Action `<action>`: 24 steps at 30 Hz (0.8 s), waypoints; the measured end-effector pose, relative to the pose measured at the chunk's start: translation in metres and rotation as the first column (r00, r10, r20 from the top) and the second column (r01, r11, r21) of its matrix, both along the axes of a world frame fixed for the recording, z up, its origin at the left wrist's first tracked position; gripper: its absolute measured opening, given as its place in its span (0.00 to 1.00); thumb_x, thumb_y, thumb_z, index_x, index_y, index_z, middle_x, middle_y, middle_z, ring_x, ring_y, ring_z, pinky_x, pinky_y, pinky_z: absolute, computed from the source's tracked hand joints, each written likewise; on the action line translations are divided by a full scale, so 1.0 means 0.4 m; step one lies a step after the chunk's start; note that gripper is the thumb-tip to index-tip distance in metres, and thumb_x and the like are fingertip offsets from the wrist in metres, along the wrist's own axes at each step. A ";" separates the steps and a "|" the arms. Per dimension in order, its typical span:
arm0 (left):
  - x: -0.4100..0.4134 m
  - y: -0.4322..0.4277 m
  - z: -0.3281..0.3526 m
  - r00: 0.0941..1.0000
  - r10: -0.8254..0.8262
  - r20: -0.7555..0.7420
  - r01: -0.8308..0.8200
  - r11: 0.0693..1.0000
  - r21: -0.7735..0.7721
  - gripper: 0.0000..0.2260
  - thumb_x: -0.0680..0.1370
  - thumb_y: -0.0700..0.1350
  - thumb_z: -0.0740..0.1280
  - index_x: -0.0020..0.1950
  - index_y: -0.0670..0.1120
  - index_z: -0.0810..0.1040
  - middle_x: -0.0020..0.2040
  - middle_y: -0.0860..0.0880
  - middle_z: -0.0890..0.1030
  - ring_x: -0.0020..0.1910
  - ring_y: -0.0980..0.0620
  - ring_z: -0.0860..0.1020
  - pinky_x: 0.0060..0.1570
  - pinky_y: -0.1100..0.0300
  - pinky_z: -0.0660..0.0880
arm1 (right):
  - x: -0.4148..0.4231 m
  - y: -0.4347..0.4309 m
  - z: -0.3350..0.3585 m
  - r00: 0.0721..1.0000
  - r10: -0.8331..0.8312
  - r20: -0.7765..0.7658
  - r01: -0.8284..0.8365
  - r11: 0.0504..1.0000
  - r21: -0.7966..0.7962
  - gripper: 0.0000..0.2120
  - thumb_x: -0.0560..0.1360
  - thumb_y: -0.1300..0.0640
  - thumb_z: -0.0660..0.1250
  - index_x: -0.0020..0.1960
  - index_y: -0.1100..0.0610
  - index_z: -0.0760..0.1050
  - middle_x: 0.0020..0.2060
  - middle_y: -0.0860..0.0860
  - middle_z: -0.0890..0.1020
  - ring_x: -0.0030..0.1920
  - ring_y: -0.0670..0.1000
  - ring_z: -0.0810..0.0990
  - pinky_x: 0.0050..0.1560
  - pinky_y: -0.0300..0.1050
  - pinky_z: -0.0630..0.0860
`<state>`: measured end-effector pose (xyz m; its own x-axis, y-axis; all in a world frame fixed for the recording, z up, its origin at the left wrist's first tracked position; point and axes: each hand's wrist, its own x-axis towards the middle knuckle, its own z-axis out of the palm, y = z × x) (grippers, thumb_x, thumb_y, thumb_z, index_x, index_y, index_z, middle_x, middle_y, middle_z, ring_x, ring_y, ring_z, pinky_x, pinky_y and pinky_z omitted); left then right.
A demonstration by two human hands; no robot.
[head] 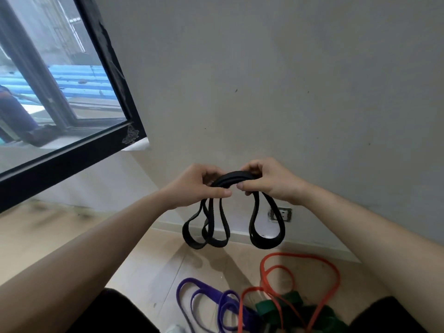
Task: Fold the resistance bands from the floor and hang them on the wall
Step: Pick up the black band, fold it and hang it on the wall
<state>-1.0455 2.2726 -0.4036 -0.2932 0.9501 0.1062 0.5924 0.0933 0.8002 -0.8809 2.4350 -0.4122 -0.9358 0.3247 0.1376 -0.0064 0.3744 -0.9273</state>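
A black resistance band (231,177) is folded into several loops and held up in front of the pale wall (264,80). My left hand (197,186) grips its left side and my right hand (269,181) grips its right side, thumbs nearly touching. Loops hang below both hands, ending above the floor. On the floor below lie a purple band (204,296), an orange band (300,258) and a green band (290,304), partly overlapping each other.
A black-framed window (72,150) fills the upper left. A wall socket (284,215) sits low on the wall behind the hanging loops. The light wooden floor (60,236) meets the wall at a skirting board. My dark-clothed knees show at the bottom edge.
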 end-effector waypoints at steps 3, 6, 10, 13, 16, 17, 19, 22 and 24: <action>-0.019 0.000 -0.019 0.993 -0.060 -0.098 0.057 0.998 -0.040 0.12 0.71 0.40 0.80 0.54 0.45 0.85 0.44 0.48 0.86 0.43 0.55 0.83 0.47 0.64 0.79 | 0.006 -0.004 0.013 0.994 -0.010 0.106 -0.002 0.993 0.120 0.05 0.72 0.62 0.76 0.47 0.57 0.82 0.37 0.53 0.83 0.36 0.48 0.82 0.41 0.41 0.78; -0.041 0.017 -0.035 0.981 -0.103 -0.162 0.095 0.994 -0.060 0.09 0.73 0.41 0.78 0.53 0.45 0.85 0.43 0.48 0.86 0.43 0.50 0.85 0.49 0.54 0.82 | 0.013 -0.007 0.014 0.975 -0.047 0.218 0.000 0.977 0.213 0.04 0.71 0.61 0.76 0.44 0.57 0.81 0.32 0.49 0.81 0.32 0.45 0.78 0.34 0.35 0.72; -0.053 0.036 -0.056 0.961 -0.152 -0.230 0.141 0.988 -0.064 0.08 0.77 0.41 0.74 0.56 0.45 0.84 0.46 0.50 0.86 0.47 0.54 0.84 0.55 0.53 0.81 | 0.011 0.000 0.003 0.951 -0.107 0.290 0.033 0.967 0.252 0.06 0.71 0.59 0.77 0.44 0.59 0.81 0.32 0.51 0.79 0.30 0.46 0.76 0.34 0.37 0.70; -0.063 0.029 -0.073 0.977 -0.162 -0.142 0.156 0.986 -0.051 0.09 0.75 0.40 0.76 0.55 0.45 0.84 0.43 0.54 0.85 0.44 0.58 0.84 0.49 0.62 0.78 | 0.008 0.003 -0.008 0.947 -0.101 0.305 0.034 0.975 0.218 0.05 0.71 0.59 0.77 0.44 0.57 0.82 0.34 0.51 0.80 0.34 0.47 0.77 0.39 0.41 0.72; -0.078 0.016 -0.076 0.990 -0.125 -0.070 0.123 0.992 -0.027 0.10 0.73 0.42 0.78 0.53 0.46 0.84 0.42 0.52 0.86 0.41 0.58 0.83 0.45 0.67 0.77 | 0.004 0.001 -0.014 0.944 -0.068 0.322 0.013 0.986 0.169 0.07 0.72 0.59 0.76 0.48 0.60 0.82 0.37 0.55 0.81 0.38 0.49 0.79 0.43 0.44 0.75; -0.081 0.010 -0.076 0.993 -0.106 -0.057 0.105 0.994 -0.010 0.10 0.72 0.43 0.79 0.53 0.47 0.85 0.42 0.51 0.86 0.40 0.58 0.82 0.45 0.67 0.76 | 0.002 -0.001 -0.015 0.949 -0.055 0.311 0.013 0.991 0.136 0.08 0.73 0.60 0.76 0.49 0.62 0.82 0.38 0.56 0.81 0.38 0.50 0.79 0.44 0.44 0.75; -0.080 -0.001 -0.087 0.997 -0.071 -0.017 0.072 0.997 0.011 0.10 0.72 0.45 0.79 0.52 0.49 0.85 0.42 0.52 0.86 0.39 0.59 0.81 0.44 0.67 0.76 | -0.005 -0.008 -0.015 0.967 -0.045 0.249 0.033 0.998 0.053 0.09 0.73 0.62 0.75 0.51 0.65 0.82 0.38 0.55 0.81 0.38 0.49 0.80 0.43 0.41 0.78; -0.070 -0.011 -0.113 0.997 -0.057 0.053 0.057 0.998 0.002 0.10 0.73 0.47 0.79 0.52 0.52 0.84 0.42 0.58 0.85 0.38 0.58 0.81 0.44 0.65 0.76 | -0.016 -0.020 -0.015 0.990 -0.053 0.133 0.061 0.997 -0.055 0.08 0.73 0.65 0.74 0.52 0.66 0.82 0.40 0.55 0.82 0.40 0.49 0.81 0.44 0.38 0.79; -0.059 -0.018 -0.123 0.992 -0.071 0.108 0.071 0.997 0.004 0.11 0.74 0.47 0.77 0.55 0.50 0.84 0.46 0.58 0.86 0.42 0.55 0.83 0.47 0.63 0.79 | -0.024 -0.027 -0.015 0.995 -0.051 0.082 0.058 0.994 -0.096 0.09 0.73 0.66 0.73 0.53 0.66 0.82 0.41 0.54 0.83 0.41 0.49 0.82 0.46 0.39 0.80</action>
